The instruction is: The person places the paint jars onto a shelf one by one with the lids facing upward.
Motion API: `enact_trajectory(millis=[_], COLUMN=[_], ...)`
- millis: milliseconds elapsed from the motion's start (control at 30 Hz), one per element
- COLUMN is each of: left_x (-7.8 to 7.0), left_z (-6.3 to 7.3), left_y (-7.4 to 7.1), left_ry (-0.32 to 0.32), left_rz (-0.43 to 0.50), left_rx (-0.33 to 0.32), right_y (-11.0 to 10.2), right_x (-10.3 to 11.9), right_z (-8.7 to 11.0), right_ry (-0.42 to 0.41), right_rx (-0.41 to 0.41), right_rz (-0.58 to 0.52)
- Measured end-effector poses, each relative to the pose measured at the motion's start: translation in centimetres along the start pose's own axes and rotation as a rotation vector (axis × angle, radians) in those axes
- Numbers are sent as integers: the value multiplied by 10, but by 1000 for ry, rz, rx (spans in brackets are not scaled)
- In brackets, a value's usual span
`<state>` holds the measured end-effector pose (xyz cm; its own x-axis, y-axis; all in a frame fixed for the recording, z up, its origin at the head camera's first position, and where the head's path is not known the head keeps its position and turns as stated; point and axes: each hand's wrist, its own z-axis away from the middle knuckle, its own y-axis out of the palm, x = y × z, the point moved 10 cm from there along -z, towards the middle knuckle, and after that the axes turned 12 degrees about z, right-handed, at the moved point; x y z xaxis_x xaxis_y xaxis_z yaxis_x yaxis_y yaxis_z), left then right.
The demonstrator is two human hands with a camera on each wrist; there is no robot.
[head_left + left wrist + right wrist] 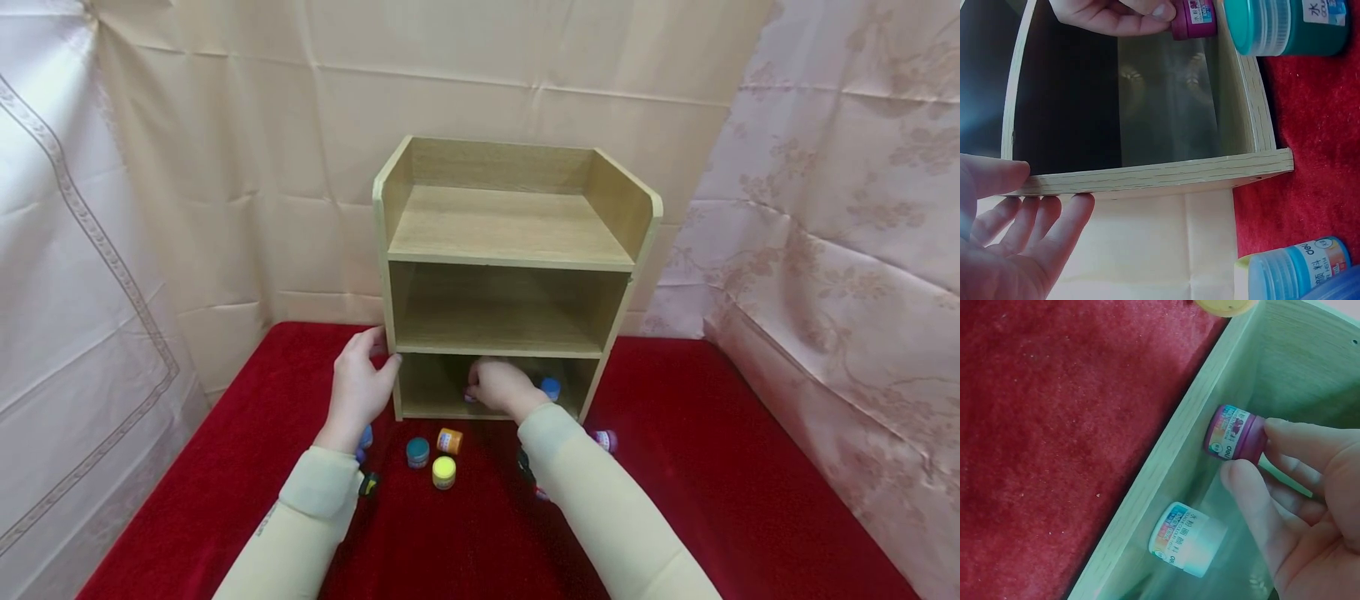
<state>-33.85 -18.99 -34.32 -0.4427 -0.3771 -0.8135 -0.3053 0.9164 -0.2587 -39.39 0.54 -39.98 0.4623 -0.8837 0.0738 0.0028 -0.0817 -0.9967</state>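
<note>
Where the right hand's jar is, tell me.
In the right wrist view, the magenta jar is gripped by the right hand in the lowest compartment of the shelf unit; in the head view, the blue jar is to its right.

I can read "deli" on the purple jar [1235,434]; "deli" again on the blue jar [1302,270]; "水" on the teal jar [1271,25]; "水粉" and "颜料" on the pale jar [1189,541]; smaller print blurs.

The left arm [303,517] and right arm [607,492] stretch forward and converge, the left hand [358,390] gripping, thumb opposite fingers, the right hand [504,386] pinching between thumb and forefinger, its other fingers, partly hidden, seemingly bent behind.
</note>
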Motion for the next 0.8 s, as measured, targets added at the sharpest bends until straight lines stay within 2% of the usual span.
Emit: enact_trajectory(millis=[300,533,800], left_x=[-1,-5,-5], left_z=[0,0,1], left_y=[0,-1,-2], left_ry=[8,46,34], left_rz=[-1,-8,-12], left_rx=[-5,-21,-19], right_y=[3,4,-1], right_x=[-3,-4,-7], right_z=[-3,-3,4], right_ry=[19,32,22], right_rx=[-3,-2,-4], right_rz=[-2,18,22])
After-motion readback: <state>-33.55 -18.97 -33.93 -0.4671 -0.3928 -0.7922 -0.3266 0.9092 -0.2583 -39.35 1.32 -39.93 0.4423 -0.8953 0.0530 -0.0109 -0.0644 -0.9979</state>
